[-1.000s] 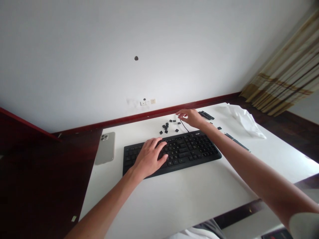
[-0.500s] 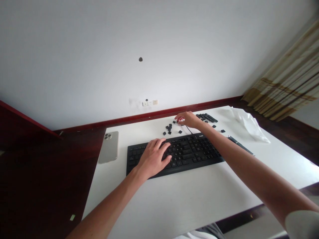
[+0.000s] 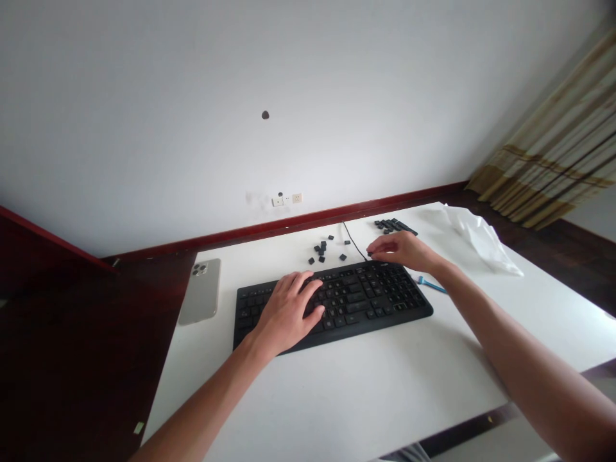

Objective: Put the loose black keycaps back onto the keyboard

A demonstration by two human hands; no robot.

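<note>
Fingers [image 3: 373,253] pinch small square keycap [image 3: 369,254] — flat black keyboard [image 3: 366,305].

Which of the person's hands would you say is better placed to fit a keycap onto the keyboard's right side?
Probably the right hand: it hovers over the keyboard's right end and seems to pinch a keycap. The left hand lies flat on the left keys.

Home room: white desk [image 3: 337,385], curtain [image 3: 553,167], wall sockets [image 3: 286,199].
</note>
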